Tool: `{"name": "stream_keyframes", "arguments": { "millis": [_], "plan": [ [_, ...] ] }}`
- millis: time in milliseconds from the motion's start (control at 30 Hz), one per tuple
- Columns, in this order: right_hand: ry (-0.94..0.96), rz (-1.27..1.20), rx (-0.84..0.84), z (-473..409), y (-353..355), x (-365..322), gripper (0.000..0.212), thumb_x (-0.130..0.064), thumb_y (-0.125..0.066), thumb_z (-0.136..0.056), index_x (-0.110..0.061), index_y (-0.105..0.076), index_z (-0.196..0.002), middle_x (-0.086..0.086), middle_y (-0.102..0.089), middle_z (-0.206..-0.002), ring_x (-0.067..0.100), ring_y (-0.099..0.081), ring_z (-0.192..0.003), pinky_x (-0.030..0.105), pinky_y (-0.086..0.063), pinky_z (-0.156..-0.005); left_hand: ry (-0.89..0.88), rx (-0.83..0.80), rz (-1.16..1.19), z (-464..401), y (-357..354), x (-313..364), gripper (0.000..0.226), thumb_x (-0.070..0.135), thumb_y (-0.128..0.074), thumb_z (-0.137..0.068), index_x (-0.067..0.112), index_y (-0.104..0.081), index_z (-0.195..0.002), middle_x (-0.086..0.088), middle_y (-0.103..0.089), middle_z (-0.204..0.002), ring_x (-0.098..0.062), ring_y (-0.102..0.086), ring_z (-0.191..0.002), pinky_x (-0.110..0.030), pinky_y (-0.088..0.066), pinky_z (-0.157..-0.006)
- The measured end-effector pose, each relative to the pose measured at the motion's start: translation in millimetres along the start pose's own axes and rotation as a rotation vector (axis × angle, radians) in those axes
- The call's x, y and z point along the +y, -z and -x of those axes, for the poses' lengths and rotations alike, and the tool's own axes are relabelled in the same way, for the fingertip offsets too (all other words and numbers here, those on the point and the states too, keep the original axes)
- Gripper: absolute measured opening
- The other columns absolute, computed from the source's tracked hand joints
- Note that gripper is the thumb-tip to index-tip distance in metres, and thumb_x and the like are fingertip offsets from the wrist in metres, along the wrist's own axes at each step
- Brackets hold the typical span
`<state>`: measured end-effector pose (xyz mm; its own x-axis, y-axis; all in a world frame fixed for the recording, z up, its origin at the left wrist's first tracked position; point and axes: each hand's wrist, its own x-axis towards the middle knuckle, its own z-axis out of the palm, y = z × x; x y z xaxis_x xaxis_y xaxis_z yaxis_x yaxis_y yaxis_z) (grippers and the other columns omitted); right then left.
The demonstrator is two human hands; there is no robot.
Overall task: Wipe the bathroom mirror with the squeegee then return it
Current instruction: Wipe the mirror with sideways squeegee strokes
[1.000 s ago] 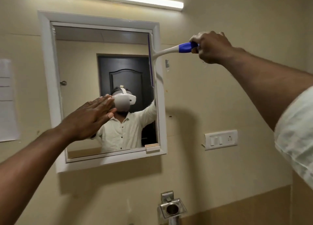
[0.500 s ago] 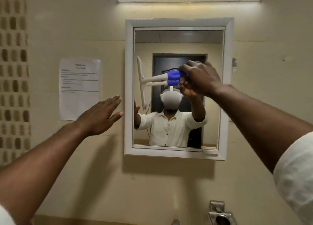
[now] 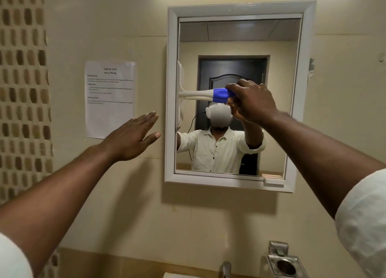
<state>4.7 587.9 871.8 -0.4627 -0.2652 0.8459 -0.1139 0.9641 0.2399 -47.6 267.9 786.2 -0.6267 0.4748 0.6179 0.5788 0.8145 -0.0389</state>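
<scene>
Squeegee (image 3: 200, 94) blade now at mirror (image 3: 240, 47) left edge; sideways pass done. Right hand (image 3: 250, 102) grips handle; left hand (image 3: 133, 137) flat, holding nothing. We judge more passes needed.

You have a single view, worn on the head, looking forward and slightly up at the wall straight ahead. It sits close, with both forearms reaching in from the bottom corners. The mirror (image 3: 234, 37) fills the upper right, squarely faced, and its glass returns a second look back toward you. The wide lens bends the edges, so the tap (image 3: 226, 269) at the bottom edge is probably cropped.
</scene>
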Motion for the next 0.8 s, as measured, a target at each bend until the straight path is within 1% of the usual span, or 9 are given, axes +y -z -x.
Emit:
{"name": "stream_keyframes", "arguments": {
  "millis": [300,467,600,700,800],
  "plan": [
    [-0.023,-0.049,-0.015,3.7,2.9,6.7,0.039,-0.022,-0.055,-0.092,-0.019,-0.052,-0.131,0.014,-0.061,-0.109,0.031,-0.056,-0.100,0.050,-0.045,-0.091,-0.030,0.032,-0.004,-7.6,-2.0,14.8,0.068,0.058,-0.021,-0.090,0.027,-0.006,-0.149,0.007,-0.005,-0.159,-0.006,-0.006,-0.144,-0.023,-0.003,-0.111],
    [-0.067,-0.050,-0.023,16.9,9.5,23.2,0.042,-0.021,-0.058,-0.090,-0.017,-0.053,-0.131,0.015,-0.061,-0.104,0.031,-0.057,-0.095,0.048,-0.047,-0.087,-0.033,0.018,-0.003,-9.7,-4.0,19.9,0.073,0.062,-0.017,-0.085,0.028,-0.006,-0.149,0.007,-0.005,-0.159,-0.007,-0.006,-0.145,-0.026,-0.005,-0.112],
    [-0.096,-0.051,-0.015,28.7,16.1,37.4,0.043,-0.023,-0.059,-0.090,-0.017,-0.052,-0.132,0.015,-0.062,-0.104,0.031,-0.057,-0.093,0.044,-0.048,-0.083,-0.036,-0.005,-0.003,-14.2,-6.5,28.0,0.072,0.060,-0.019,-0.087,0.027,-0.005,-0.149,0.007,-0.004,-0.159,-0.007,-0.006,-0.145,-0.030,-0.008,-0.116],
    [-0.118,-0.046,-0.021,36.7,23.1,50.7,0.045,-0.023,-0.060,-0.089,-0.016,-0.052,-0.133,0.015,-0.062,-0.106,0.031,-0.057,-0.092,0.040,-0.047,-0.080,-0.054,-0.014,0.013,-18.2,-6.3,37.6,0.076,0.063,-0.016,-0.084,0.026,-0.004,-0.149,0.007,-0.003,-0.159,-0.007,-0.005,-0.145,-0.032,-0.009,-0.118],
    [-0.146,-0.017,-0.041,45.1,31.4,65.0,0.047,-0.021,-0.062,-0.087,-0.016,-0.052,-0.132,0.016,-0.062,-0.105,0.032,-0.057,-0.090,0.040,-0.047,-0.077,-0.072,-0.022,0.032,-22.2,-7.4,50.1,0.073,0.060,-0.018,-0.087,0.026,-0.004,-0.149,0.006,-0.002,-0.159,-0.008,-0.004,-0.146,-0.034,-0.010,-0.119]
  ]
}}
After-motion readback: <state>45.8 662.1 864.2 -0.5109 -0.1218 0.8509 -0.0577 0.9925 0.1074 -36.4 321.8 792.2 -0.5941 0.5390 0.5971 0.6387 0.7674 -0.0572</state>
